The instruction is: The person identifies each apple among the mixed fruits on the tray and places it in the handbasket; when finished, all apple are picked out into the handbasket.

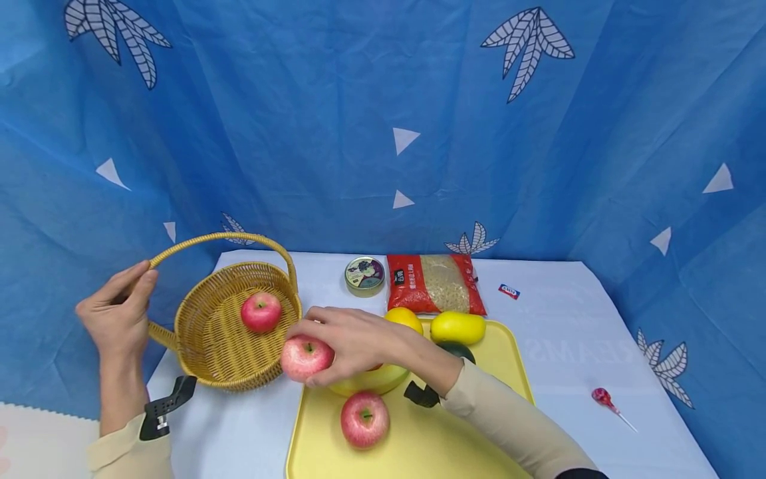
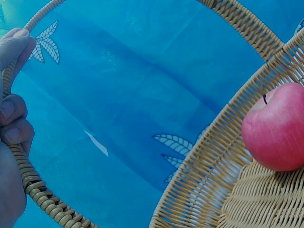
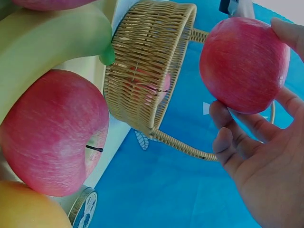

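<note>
My left hand [image 1: 120, 309] grips the thin arched handle [image 1: 218, 237] of a round wicker basket [image 1: 218, 352] at the left of the table. Inside the basket lies one red apple [image 1: 261, 312], also seen in the left wrist view. With fingers and thumb around it, my right hand [image 1: 362, 339] holds a second apple [image 1: 306, 359] beside the basket's right rim. In the right wrist view this held apple [image 3: 244, 66] shows stem-away. Below, a third apple [image 1: 365, 420] sits on the yellow tray [image 1: 443, 439], near a banana [image 1: 377, 380] partly hidden by my right hand.
The tray also bears an orange [image 1: 405, 319], a long yellow fruit [image 1: 457, 328] and a dark green item [image 1: 457, 349] behind my right wrist. Behind it are a round tin [image 1: 364, 276], a red bag of pasta [image 1: 433, 284] and a small packet [image 1: 509, 291]. A lollipop [image 1: 604, 398] lies right.
</note>
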Available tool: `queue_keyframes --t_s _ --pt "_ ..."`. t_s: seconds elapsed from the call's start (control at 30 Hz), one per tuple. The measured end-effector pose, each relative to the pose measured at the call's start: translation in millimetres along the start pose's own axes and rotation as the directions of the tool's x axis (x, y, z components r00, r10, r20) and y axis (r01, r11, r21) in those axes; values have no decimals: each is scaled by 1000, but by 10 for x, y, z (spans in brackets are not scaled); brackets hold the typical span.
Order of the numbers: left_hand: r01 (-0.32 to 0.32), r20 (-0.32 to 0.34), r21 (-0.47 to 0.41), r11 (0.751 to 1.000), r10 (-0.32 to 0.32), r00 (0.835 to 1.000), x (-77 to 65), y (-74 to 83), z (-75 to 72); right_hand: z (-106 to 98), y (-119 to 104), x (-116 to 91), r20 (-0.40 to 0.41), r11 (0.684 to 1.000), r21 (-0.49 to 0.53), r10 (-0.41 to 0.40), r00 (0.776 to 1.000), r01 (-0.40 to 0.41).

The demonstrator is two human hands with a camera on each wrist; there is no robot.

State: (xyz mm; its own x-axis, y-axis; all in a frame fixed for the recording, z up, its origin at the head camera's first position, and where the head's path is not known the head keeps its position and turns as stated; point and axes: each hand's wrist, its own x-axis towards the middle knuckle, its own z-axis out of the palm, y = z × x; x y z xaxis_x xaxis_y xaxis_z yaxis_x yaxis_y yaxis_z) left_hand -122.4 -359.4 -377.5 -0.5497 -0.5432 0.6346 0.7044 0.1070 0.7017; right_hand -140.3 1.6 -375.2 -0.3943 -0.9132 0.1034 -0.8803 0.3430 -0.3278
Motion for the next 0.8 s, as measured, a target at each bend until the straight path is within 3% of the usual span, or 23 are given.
queue_keyframes --t_s 0.8 --pt "-9 0 -1 1000 9 1000 2 -10 -4 -25 -19 308 36 1000 14 19 999 -19"
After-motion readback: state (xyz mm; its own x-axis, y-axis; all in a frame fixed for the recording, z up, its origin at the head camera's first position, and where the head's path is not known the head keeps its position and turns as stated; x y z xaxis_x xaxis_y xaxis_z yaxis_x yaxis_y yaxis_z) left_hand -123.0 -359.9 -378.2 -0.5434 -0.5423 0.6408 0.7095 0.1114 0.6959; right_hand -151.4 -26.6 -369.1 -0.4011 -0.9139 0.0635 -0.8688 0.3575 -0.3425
